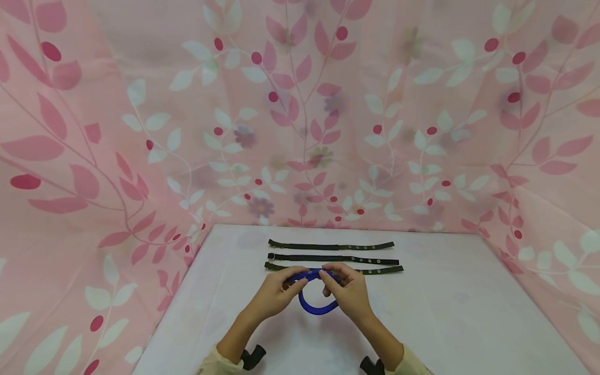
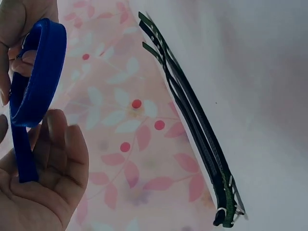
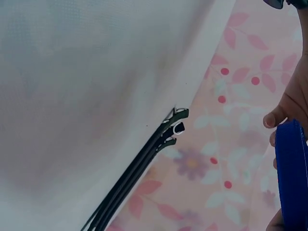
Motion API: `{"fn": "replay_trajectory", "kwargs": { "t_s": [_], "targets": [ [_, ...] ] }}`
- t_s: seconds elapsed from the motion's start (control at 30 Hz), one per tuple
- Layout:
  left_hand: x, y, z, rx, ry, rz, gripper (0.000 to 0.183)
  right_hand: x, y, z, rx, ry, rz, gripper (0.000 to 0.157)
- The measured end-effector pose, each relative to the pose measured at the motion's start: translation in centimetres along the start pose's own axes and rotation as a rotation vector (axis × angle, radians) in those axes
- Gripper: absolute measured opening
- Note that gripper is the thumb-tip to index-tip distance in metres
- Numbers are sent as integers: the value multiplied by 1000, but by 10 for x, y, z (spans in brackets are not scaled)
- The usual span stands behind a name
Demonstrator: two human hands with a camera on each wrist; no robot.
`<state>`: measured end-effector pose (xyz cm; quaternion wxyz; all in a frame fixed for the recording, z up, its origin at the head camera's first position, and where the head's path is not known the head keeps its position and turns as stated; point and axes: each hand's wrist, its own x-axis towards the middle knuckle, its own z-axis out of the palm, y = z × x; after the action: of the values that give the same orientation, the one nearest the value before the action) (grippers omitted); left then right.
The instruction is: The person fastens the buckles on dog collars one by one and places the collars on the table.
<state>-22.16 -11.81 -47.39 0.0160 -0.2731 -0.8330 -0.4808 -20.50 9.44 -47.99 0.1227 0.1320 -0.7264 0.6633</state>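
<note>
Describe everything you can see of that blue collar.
The blue collar is a flat band, apparently woven fabric, bent into a round loop, one end extending past it over the palm of the left hand. This hand and the right hand hold it above the white table, with three dark collars beyond. No buckle shows clearly.

Head view: from the near side, facing far and down.
Both wrist views, closer in, share the blue strap.
</note>
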Motion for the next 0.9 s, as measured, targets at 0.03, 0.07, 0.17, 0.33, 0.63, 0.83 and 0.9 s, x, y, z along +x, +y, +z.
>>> {"fn": "replay_trajectory", "kwargs": {
  "t_s": [0.03,0.07,0.17,0.33,0.63,0.83,0.9],
  "targets": [
    [1,1,1,-4,-13,8,27,0,0,0,1,0,-10,17],
    [1,2,2,-10,-24,14,27,-1,0,0,3,1,-15,17],
    [2,3,4,-21,-32,34,25,-1,-1,1,2,12,-15,15],
    [1,3,8,-33,7,51,21,-2,-1,0,-23,23,17,13],
    [-2,1,14,-100,-9,75,28,0,-2,0,10,30,65,15],
    [-7,-5,12,-158,-26,109,36,1,1,2,26,-18,15,22],
    [-6,-7,10,-153,-7,96,35,4,2,3,-23,-37,-19,24]
  ]
}}
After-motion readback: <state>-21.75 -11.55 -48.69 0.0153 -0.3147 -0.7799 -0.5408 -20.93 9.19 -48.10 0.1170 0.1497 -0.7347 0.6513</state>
